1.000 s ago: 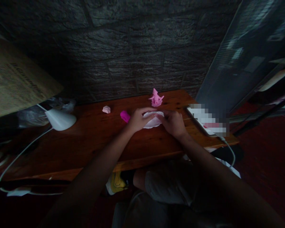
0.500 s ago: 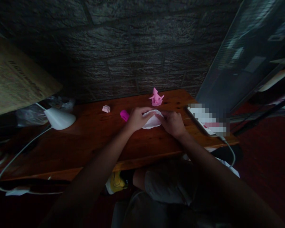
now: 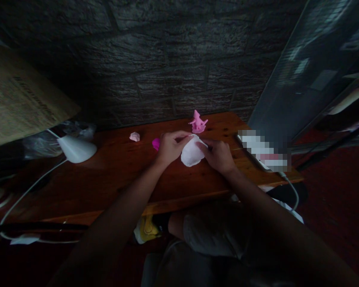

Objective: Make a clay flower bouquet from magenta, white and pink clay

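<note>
A thin, pale pink flattened piece of modelling clay [image 3: 192,152] hangs between my two hands, over the wooden table. My left hand [image 3: 171,146] pinches its upper left edge. On the other side, the thumb and fingers of my right hand [image 3: 217,154] grip its right edge. Just left of my left hand lies a bright magenta lump [image 3: 156,144], partly covered by that hand. Behind my hands stands a small pink pointed figure [image 3: 198,122] with arms sticking out. A pale pink lump of clay [image 3: 134,136] rests farther left.
On the table's right end is a phone [image 3: 261,153] with a cable, its screen blurred out. To the left stand a white lamp base [image 3: 77,149], a paper bag [image 3: 26,93] and clear plastic. The brick wall [image 3: 155,59] rises behind the table [image 3: 107,179].
The flattened clay has turned and tilted, so more of its round face shows and its lower edge hangs farther left. My left hand has drawn back from its face to its edge.
</note>
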Tool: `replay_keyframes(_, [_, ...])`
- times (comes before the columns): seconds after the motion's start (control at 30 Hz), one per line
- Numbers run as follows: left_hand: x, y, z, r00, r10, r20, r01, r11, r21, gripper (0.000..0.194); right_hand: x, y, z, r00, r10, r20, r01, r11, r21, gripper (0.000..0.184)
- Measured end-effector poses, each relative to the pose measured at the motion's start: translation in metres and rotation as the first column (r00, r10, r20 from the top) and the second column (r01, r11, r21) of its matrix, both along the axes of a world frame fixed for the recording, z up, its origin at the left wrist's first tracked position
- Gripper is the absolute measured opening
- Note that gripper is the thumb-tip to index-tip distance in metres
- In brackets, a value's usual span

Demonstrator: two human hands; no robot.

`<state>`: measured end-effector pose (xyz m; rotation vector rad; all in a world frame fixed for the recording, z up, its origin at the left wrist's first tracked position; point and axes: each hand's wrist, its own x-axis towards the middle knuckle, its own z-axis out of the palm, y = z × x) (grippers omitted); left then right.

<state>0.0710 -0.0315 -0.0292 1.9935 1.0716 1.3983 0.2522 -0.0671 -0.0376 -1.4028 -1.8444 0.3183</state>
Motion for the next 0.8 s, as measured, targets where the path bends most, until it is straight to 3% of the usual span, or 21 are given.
replay_keyframes(0.2, [-0.004, 0.006, 0.002, 0.988, -0.111, 0.107, 0.126, 0.98, -0.151, 0.018, 0.003, 0.004, -0.006, 0.973, 0.09, -0.213, -0.109, 0.991, -0.08, 0.043])
replay_keyframes(0.37, [-0.009, 0.011, -0.003, 0.964, -0.259, 0.066, 0.267, 0.925, -0.272, 0.024, 0.003, 0.005, -0.009, 0.92, 0.009, -0.391, -0.041, 0.997, -0.073, 0.04])
replay_keyframes(0.47, [-0.009, 0.012, -0.009, 0.952, -0.304, -0.027, 0.283, 0.913, -0.292, 0.016, 0.003, 0.006, -0.009, 0.915, -0.013, -0.402, -0.019, 0.997, -0.075, 0.031])
replay_keyframes(0.57, [-0.006, 0.012, -0.013, 0.971, -0.233, -0.049, 0.215, 0.945, -0.247, 0.011, 0.003, 0.006, -0.009, 0.928, 0.002, -0.372, -0.052, 0.991, -0.123, 0.027])
replay_keyframes(0.67, [-0.003, 0.01, -0.011, 0.984, -0.176, -0.026, 0.167, 0.965, -0.201, 0.02, 0.002, 0.004, -0.006, 0.955, 0.049, -0.294, -0.099, 0.982, -0.159, 0.028])
replay_keyframes(0.8, [0.0, 0.008, -0.007, 0.982, -0.187, -0.001, 0.183, 0.965, -0.187, 0.03, 0.002, 0.003, -0.003, 0.974, 0.06, -0.22, -0.094, 0.984, -0.149, 0.021])
